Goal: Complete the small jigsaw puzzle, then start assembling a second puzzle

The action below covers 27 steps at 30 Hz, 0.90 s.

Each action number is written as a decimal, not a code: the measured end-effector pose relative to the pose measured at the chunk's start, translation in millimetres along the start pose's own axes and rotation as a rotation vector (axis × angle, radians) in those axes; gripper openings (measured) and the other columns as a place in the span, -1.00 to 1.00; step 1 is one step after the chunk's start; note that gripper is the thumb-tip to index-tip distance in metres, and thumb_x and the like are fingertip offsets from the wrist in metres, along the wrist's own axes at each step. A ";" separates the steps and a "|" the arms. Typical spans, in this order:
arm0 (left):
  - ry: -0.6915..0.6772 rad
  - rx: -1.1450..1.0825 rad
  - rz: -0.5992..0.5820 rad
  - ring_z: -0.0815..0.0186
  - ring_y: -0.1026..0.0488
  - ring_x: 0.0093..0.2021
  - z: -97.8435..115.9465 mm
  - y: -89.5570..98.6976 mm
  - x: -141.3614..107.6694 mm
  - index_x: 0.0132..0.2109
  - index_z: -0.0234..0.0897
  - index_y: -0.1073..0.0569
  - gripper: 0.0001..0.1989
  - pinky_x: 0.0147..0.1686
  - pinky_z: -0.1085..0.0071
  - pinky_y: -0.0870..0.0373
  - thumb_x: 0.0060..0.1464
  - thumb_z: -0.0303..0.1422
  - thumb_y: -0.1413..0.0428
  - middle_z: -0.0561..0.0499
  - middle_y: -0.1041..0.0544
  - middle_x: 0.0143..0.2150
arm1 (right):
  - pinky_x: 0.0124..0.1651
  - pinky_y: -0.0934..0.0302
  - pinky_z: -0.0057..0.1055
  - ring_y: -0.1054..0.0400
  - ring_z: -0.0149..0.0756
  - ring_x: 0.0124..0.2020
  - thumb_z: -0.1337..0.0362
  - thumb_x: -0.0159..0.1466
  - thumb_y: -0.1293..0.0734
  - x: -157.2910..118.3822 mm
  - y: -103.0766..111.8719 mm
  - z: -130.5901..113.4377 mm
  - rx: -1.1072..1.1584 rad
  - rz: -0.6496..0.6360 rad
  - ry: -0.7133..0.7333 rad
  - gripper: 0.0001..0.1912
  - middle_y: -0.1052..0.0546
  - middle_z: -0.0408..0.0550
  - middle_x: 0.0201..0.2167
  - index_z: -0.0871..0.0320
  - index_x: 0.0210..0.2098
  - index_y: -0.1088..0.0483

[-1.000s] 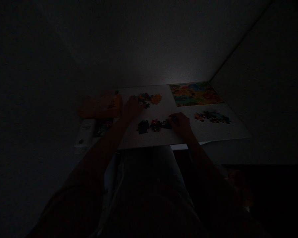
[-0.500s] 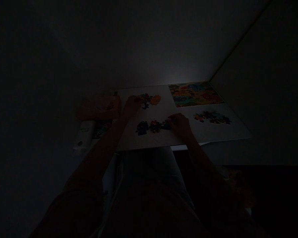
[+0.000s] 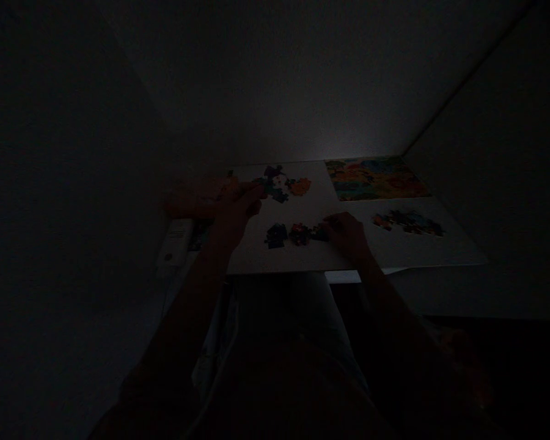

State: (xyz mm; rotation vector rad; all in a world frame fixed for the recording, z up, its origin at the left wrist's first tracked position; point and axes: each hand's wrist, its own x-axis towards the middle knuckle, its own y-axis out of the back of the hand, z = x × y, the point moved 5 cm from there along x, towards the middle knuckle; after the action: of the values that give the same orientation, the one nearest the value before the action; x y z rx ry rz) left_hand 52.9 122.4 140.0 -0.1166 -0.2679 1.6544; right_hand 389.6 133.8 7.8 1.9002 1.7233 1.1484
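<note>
1. On the white board (image 3: 293, 261), the pieces lie in three areas: far pieces (image 3: 279, 194) beside the left hand (image 3: 233, 214), a near row by the right hand (image 3: 349, 237), and a right pile (image 3: 410, 222).
2. As for progress, the near row seems to be partly joined: a left cluster (image 3: 276, 236), a middle cluster (image 3: 299, 234) and a right cluster (image 3: 319, 232). The left cluster looks apart from the middle one; whether the other two interlock is too dark to tell.
3. Among the far pieces, an orange cluster (image 3: 301, 186) may be joined too. The right pile looks loose and overlapping, so much appears unassembled.
4. The near row's long axis runs left to right, roughly along the near edge. The right pile also stretches left to right, its right end slightly nearer. Which way up the picture on the clusters faces cannot be told.
5. The left hand points far and right, its fingers fairly close together; whether it holds a piece is unclear.
6. The right hand is curled narrow, fingertips at the right cluster; a grip cannot be confirmed.
7. Far right lies the colorful sheet (image 3: 376, 178), flat, long axis left to right.
</note>
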 end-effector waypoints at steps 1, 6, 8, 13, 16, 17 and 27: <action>0.000 -0.015 -0.002 0.44 -0.41 -0.39 3.9 0.1 -4.3 -0.23 -0.19 -0.60 -0.71 -0.38 0.49 -0.37 0.14 -0.20 -0.52 0.09 -0.57 -0.31 | 0.26 -0.48 0.28 -0.65 0.24 0.11 -0.07 0.46 -0.41 -0.1 -0.2 0.3 -0.004 0.000 -0.002 -0.67 -0.73 0.21 0.05 0.00 -0.01 -0.64; -0.013 -0.020 -0.019 0.43 -0.43 -0.37 11.4 2.3 -19.0 -0.22 -0.20 -0.64 -0.73 -0.34 0.47 -0.41 0.17 -0.19 -0.52 0.06 -0.63 -0.29 | 0.27 -0.48 0.23 -0.65 0.20 0.09 -0.14 0.51 -0.37 -0.6 -1.6 0.6 -0.019 -0.015 0.004 -0.64 -0.73 0.22 0.05 -0.04 -0.03 -0.64; -0.015 -0.006 -0.025 0.41 -0.44 -0.36 10.2 3.3 -21.1 -0.19 -0.18 -0.65 -0.70 -0.33 0.45 -0.43 0.17 -0.13 -0.53 0.05 -0.64 -0.27 | 0.26 -0.48 0.25 -0.65 0.21 0.09 -0.17 0.51 -0.36 -0.7 -0.9 0.7 -0.020 0.002 0.004 -0.60 -0.74 0.21 0.04 -0.03 -0.03 -0.64; -0.071 0.029 -0.064 0.39 -0.39 -0.36 9.7 3.2 -22.2 -0.20 -0.15 -0.68 -0.57 -0.35 0.42 -0.38 0.05 0.02 -0.60 0.08 -0.55 -0.32 | 0.26 -0.49 0.27 -0.66 0.21 0.06 -0.17 0.50 -0.39 -0.2 -1.1 1.5 -0.011 -0.003 0.014 -0.61 -0.74 0.21 0.04 -0.02 -0.03 -0.65; -0.084 0.133 -0.061 0.37 -0.35 -0.37 5.5 6.4 -21.0 -0.23 -0.14 -0.66 -0.58 -0.34 0.39 -0.36 0.12 0.06 -0.56 0.08 -0.48 -0.37 | 0.26 -0.49 0.27 -0.66 0.21 0.05 -0.13 0.50 -0.40 -0.1 -0.8 2.2 -0.019 -0.003 -0.001 -0.66 -0.73 0.23 0.05 -0.04 -0.04 -0.65; -0.083 0.191 -0.056 0.35 -0.37 -0.36 2.0 8.4 -20.1 -0.22 -0.14 -0.67 -0.61 -0.32 0.37 -0.37 0.17 0.05 -0.52 0.07 -0.49 -0.37 | 0.26 -0.49 0.27 -0.66 0.21 0.05 -0.12 0.49 -0.41 -0.2 -0.7 2.2 -0.020 -0.003 -0.004 -0.66 -0.73 0.23 0.05 -0.03 -0.04 -0.66; 0.069 1.026 -0.195 -0.02 -0.68 -0.05 -78.2 25.1 -12.1 -0.19 -0.12 -0.73 -0.79 0.09 0.05 -0.58 0.38 -0.14 -0.33 -0.17 -0.77 -0.09 | 0.26 -0.46 0.20 -0.65 0.18 0.08 -0.11 0.47 -0.43 0.7 -0.5 1.6 -0.007 -0.008 -0.017 -0.64 -0.72 0.19 0.04 0.00 -0.01 -0.68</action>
State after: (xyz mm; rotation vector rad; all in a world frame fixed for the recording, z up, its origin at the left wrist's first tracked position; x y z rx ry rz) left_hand 48.2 116.6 57.3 0.6055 0.6151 1.4159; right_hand 390.4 135.0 6.7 1.8913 1.7143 1.1310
